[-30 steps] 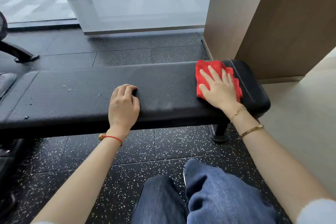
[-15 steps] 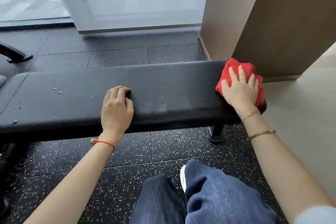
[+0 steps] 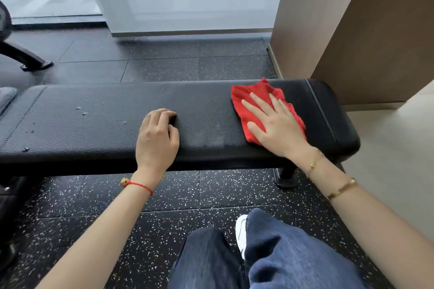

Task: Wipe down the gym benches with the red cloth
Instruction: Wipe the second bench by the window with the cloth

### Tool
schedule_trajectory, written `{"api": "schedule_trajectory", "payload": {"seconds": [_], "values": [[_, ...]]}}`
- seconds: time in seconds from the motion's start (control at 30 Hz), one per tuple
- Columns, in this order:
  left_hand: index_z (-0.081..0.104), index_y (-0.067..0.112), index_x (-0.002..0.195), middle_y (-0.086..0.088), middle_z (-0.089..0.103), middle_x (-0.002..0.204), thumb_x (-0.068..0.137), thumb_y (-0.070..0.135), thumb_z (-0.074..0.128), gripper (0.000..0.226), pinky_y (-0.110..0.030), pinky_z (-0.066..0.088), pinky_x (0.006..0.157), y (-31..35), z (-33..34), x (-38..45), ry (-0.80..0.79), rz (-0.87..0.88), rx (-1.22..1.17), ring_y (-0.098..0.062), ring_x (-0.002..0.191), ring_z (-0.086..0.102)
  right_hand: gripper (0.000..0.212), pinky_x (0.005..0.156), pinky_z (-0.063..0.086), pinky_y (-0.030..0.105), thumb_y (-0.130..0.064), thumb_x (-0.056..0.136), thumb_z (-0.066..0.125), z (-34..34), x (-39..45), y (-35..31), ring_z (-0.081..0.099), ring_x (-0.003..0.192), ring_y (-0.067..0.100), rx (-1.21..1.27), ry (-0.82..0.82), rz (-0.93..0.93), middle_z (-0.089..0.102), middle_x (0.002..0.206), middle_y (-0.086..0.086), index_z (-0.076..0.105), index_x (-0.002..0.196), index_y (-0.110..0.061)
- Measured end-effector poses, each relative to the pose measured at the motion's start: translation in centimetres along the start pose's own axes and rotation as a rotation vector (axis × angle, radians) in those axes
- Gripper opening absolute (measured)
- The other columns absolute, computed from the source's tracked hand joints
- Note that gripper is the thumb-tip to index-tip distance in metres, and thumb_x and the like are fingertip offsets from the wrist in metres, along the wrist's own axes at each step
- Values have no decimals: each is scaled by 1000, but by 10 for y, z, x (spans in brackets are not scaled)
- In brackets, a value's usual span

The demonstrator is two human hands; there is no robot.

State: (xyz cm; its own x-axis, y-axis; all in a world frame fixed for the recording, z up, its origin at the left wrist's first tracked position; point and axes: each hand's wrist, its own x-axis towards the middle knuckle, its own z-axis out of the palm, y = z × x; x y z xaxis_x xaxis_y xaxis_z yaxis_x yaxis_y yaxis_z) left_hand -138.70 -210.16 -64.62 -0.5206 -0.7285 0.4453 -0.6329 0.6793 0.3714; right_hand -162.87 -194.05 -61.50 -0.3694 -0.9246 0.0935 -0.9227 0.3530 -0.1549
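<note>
A black padded gym bench [image 3: 206,112] runs across a speckled rubber floor [image 3: 211,192], with small droplets [image 3: 81,110] beading on its left portion and the black foot of another machine [image 3: 25,56] on the floor behind it. Near the bench's middle, the person's left hand [image 3: 157,138] rests on the front edge of the pad, fingers curled under and holding nothing, a red string bracelet [image 3: 138,185] at the wrist. Toward the right end, the right hand [image 3: 274,122] lies flat with fingers spread and straight, pressing the red cloth [image 3: 249,98] against the top of the pad; the cloth shows beyond the fingertips and along the thumb side. Two gold bracelets [image 3: 340,189] circle that wrist. A brown wall panel [image 3: 375,37] stands behind the bench's right end.
</note>
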Motion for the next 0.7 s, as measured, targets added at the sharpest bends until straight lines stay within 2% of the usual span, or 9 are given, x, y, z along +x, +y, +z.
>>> {"api": "schedule_trajectory", "payload": {"seconds": [0.17,0.27,0.4,0.57,0.7], "values": [[61,8,116,-8,61,121,90,8,50,28,-38,40,107,-1,1,0,9,0,-8,-27,119,51,56,123,3,45,-46,99,37,-4,20,33,11,150,31,-36,-16,194,12,164,-10,24,153,-39],[61,8,115,-8,61,120,90,8,50,27,-38,40,107,1,0,1,10,-7,-13,-28,118,52,55,123,1,45,-44,100,33,-3,55,26,9,150,34,-4,-1,284,11,164,-7,23,153,-37],[62,8,114,-8,62,118,90,10,48,28,-39,41,106,-1,-2,2,12,-4,-27,-28,116,52,55,123,2,43,-45,100,34,3,63,-19,11,149,35,16,-34,93,13,164,-7,23,153,-38],[64,8,114,-6,64,117,88,9,50,30,-37,42,105,-3,-5,0,18,15,-53,-26,115,54,57,123,7,41,-44,97,44,5,10,-56,19,148,31,15,-35,-184,20,162,-11,30,151,-38],[65,8,114,-7,64,117,88,9,51,29,-36,42,106,-4,-6,1,10,19,-57,-26,115,53,55,123,9,41,-41,97,46,2,-10,-36,22,147,30,39,-2,-166,23,161,-12,33,150,-37]]}}
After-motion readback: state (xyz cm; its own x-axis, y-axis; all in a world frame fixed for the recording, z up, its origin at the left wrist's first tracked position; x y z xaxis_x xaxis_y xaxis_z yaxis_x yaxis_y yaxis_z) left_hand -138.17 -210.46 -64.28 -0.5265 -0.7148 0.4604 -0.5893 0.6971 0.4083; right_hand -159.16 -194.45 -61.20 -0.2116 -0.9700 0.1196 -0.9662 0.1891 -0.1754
